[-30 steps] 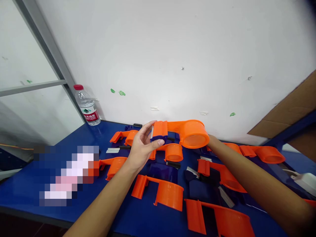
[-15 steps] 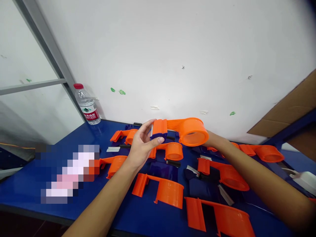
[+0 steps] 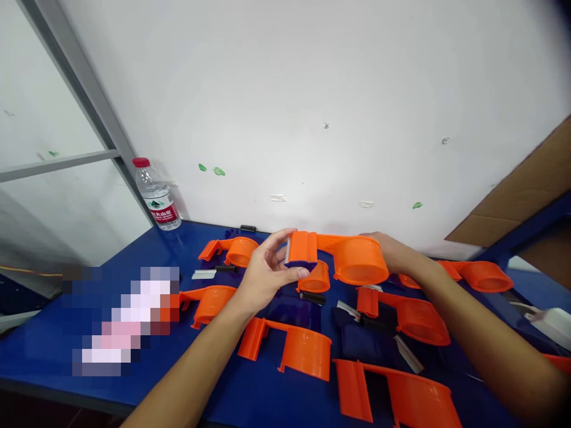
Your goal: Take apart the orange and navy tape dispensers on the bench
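Note:
An orange tape dispenser (image 3: pixel 361 260) with a toothed metal cutting edge and a dark blue piece under its head is held up above the table. My left hand (image 3: pixel 274 270) is closed around the cutter end, thumb in front and fingers behind. Behind the round end of the dispenser is my right hand (image 3: pixel 383 242); its fingers are hidden, so I cannot tell whether they grip it. Below lie more orange dispenser frames (image 3: pixel 307 351), blue plates (image 3: pixel 292 310), toothed metal blades (image 3: pixel 408 355) and black handle-like pieces (image 3: pixel 313 298).
Dispenser parts are spread over the blue table (image 3: pixel 147 389). A water bottle (image 3: pixel 160 202) with a red cap stands at the back left near the white wall (image 3: pixel 285 89). A pixelated patch covers something at left. Cardboard (image 3: pixel 513 196) and a white plug-like object (image 3: pixel 553 327) are at right.
The held dispenser has moved slightly right and lower in view, with both hands moving along. Its head is turned a little, showing more of the toothed edge. The parts on the table stay put.

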A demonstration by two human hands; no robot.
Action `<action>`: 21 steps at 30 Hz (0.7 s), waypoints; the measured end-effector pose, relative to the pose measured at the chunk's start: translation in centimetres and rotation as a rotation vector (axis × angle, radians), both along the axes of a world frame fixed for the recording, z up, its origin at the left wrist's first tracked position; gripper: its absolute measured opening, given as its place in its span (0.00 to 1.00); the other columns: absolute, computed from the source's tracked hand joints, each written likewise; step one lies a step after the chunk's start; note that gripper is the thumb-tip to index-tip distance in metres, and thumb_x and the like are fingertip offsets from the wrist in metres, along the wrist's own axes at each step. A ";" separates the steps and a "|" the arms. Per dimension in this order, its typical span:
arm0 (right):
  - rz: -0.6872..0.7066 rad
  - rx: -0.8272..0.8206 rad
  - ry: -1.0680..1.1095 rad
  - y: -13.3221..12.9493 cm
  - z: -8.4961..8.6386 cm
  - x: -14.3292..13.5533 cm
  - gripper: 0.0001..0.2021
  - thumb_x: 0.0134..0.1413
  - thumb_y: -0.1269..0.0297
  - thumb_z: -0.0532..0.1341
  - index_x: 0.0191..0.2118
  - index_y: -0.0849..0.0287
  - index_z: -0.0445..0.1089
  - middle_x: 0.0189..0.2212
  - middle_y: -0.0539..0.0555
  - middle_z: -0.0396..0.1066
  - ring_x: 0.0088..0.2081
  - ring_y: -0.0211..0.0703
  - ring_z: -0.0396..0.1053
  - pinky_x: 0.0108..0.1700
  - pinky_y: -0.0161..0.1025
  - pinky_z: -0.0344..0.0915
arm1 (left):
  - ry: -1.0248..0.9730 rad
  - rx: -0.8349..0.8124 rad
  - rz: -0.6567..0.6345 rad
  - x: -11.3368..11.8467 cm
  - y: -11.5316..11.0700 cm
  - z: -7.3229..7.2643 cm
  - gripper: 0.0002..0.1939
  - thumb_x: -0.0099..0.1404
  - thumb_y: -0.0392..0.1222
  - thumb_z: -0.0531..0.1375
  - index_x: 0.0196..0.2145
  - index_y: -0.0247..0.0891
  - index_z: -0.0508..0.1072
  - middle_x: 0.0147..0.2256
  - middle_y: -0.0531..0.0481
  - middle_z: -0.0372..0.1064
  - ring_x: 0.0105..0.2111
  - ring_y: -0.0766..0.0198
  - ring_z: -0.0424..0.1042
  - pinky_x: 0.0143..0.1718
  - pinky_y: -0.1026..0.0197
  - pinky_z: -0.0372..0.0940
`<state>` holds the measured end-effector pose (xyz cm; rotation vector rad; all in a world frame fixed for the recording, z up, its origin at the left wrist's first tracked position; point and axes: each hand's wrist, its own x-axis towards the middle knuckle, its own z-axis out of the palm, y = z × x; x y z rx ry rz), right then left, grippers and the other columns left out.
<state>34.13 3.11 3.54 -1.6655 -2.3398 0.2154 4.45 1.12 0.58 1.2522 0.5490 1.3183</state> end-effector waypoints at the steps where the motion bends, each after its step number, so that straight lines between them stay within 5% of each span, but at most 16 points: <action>1: -0.002 -0.004 0.044 -0.8 0.8 0.3 0.13 0.59 0.60 0.60 0.45 0.54 0.79 0.44 0.57 0.81 0.43 0.56 0.79 0.45 0.46 0.75 | 0.007 0.000 -0.030 0.0 -0.1 0.0 0.33 0.44 0.37 0.78 0.49 0.42 0.77 0.48 0.44 0.78 0.50 0.49 0.77 0.48 0.53 0.74; 4: -0.028 -0.023 0.256 -4.1 2.9 0.7 0.24 0.71 0.52 0.45 0.55 0.53 0.74 0.51 0.58 0.77 0.46 0.52 0.78 0.47 0.46 0.76 | 0.040 0.001 -0.135 0.0 -0.6 0.1 0.33 0.45 0.40 0.78 0.51 0.44 0.78 0.46 0.44 0.78 0.50 0.46 0.76 0.48 0.51 0.73; 6: -0.034 -0.171 0.600 -6.6 3.8 0.2 0.23 0.70 0.47 0.48 0.58 0.49 0.72 0.52 0.58 0.77 0.47 0.54 0.78 0.48 0.49 0.76 | 0.072 0.005 -0.210 0.0 -1.0 0.1 0.35 0.46 0.44 0.78 0.52 0.44 0.77 0.50 0.42 0.76 0.54 0.44 0.73 0.48 0.51 0.72; 12: 0.093 -0.487 0.735 -9.8 3.8 -4.3 0.29 0.65 0.49 0.61 0.69 0.34 0.57 0.61 0.52 0.68 0.57 0.56 0.71 0.57 0.56 0.71 | 0.023 -0.087 -0.443 0.2 -2.1 0.0 0.37 0.52 0.50 0.76 0.56 0.47 0.69 0.54 0.39 0.73 0.52 0.48 0.76 0.48 0.53 0.72; 17: 0.205 -0.568 0.929 -9.0 2.6 -7.1 0.26 0.65 0.55 0.63 0.66 0.41 0.60 0.51 0.52 0.74 0.39 0.42 0.77 0.47 0.46 0.75 | 0.035 -0.063 -0.406 0.5 -2.0 -0.4 0.31 0.57 0.53 0.73 0.54 0.46 0.67 0.56 0.39 0.72 0.46 0.53 0.78 0.45 0.56 0.71; 21: 0.177 -0.495 1.021 -8.9 2.3 -7.5 0.21 0.63 0.55 0.65 0.59 0.45 0.64 0.47 0.51 0.73 0.35 0.41 0.77 0.41 0.43 0.75 | 0.045 0.048 -0.274 0.8 -1.9 -0.6 0.21 0.64 0.50 0.68 0.51 0.46 0.70 0.60 0.41 0.68 0.46 0.54 0.78 0.47 0.55 0.72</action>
